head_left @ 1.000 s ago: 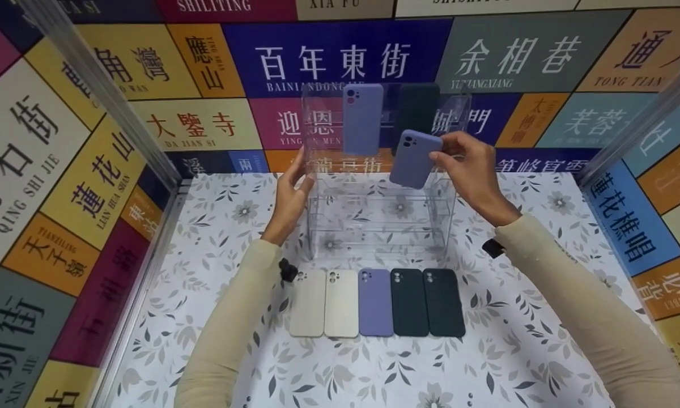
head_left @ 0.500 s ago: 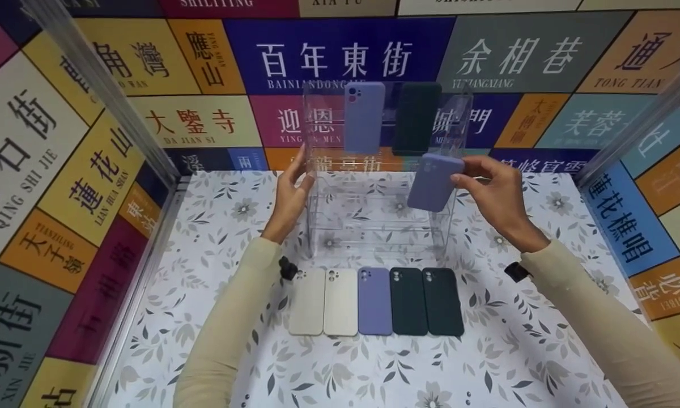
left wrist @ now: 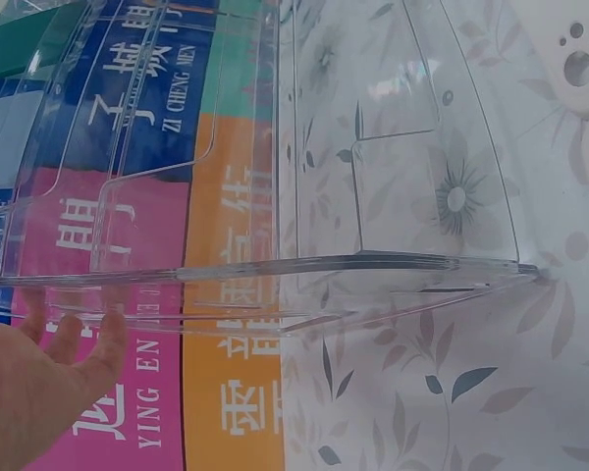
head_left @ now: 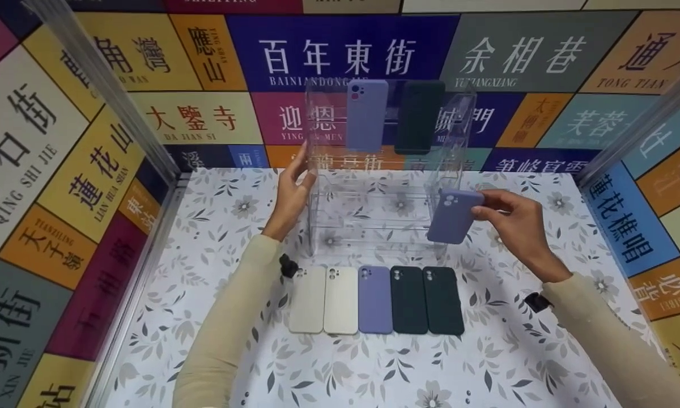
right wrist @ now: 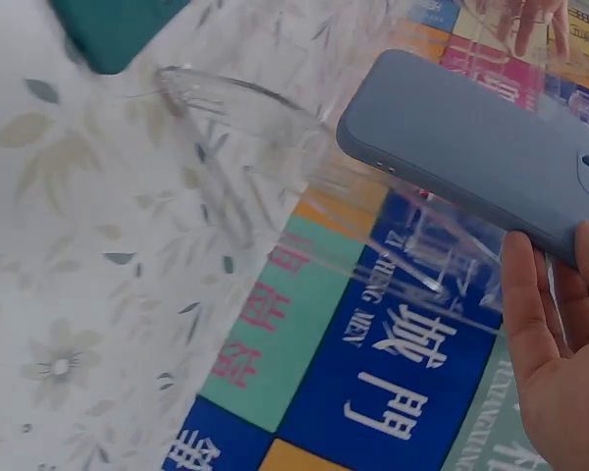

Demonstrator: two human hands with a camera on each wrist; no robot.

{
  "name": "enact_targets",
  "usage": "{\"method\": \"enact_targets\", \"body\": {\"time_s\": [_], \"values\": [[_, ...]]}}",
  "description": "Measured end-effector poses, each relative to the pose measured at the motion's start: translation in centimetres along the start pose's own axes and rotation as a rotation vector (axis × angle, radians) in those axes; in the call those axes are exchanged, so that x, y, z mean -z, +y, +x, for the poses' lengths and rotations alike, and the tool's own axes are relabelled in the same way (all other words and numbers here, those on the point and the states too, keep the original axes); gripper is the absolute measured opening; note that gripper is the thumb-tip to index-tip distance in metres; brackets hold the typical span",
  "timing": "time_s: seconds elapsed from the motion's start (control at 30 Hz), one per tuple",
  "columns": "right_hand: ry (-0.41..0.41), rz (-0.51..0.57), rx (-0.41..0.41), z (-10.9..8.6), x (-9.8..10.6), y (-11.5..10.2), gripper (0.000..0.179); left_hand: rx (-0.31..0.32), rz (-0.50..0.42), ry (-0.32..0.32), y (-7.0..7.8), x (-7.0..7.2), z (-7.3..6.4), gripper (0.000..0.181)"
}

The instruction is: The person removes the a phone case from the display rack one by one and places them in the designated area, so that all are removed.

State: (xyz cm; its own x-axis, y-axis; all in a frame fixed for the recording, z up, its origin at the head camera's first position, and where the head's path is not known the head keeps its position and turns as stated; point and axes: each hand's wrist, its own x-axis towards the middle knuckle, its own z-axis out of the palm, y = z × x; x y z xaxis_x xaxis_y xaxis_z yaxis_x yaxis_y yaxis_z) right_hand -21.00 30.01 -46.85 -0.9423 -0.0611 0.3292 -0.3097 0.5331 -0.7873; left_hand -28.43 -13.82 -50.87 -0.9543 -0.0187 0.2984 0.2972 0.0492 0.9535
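Observation:
My right hand (head_left: 513, 226) pinches a lavender phone case (head_left: 455, 217) by its edge, camera cut-out upward. The case is tilted in front of the right side of a clear tiered display rack (head_left: 311, 226). In the right wrist view the same case looks grey-blue, with the fingers (right wrist: 530, 294) along its long edge. My left hand (head_left: 290, 195) rests against the rack's left side, its fingertips (left wrist: 113, 319) touching the clear wall in the left wrist view. A lavender case (head_left: 367, 116) and a dark green case (head_left: 421, 118) stand on the rack's top tier.
In front of the rack lies a row of cases: two cream ones (head_left: 307, 300), a lavender one (head_left: 375, 300) and two dark green ones (head_left: 411, 300). Flower-patterned cloth (head_left: 340, 374) covers the table. Colourful printed walls (head_left: 340, 48) enclose the back and sides.
My right hand has moved down, right and nearer, carrying the lavender case away from the upper tiers to beside the rack's lower right. The left hand stays at the rack's side.

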Motion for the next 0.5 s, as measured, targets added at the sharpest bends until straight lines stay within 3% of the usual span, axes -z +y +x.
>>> {"method": "enact_targets", "body": {"time_s": [0.5], "values": [[-0.034, 0.035, -0.105, -4.7, 1.9, 5.1, 0.031, 0.011, -0.007, 0.004, 0.0, 0.0, 0.0, 0.071]]}}
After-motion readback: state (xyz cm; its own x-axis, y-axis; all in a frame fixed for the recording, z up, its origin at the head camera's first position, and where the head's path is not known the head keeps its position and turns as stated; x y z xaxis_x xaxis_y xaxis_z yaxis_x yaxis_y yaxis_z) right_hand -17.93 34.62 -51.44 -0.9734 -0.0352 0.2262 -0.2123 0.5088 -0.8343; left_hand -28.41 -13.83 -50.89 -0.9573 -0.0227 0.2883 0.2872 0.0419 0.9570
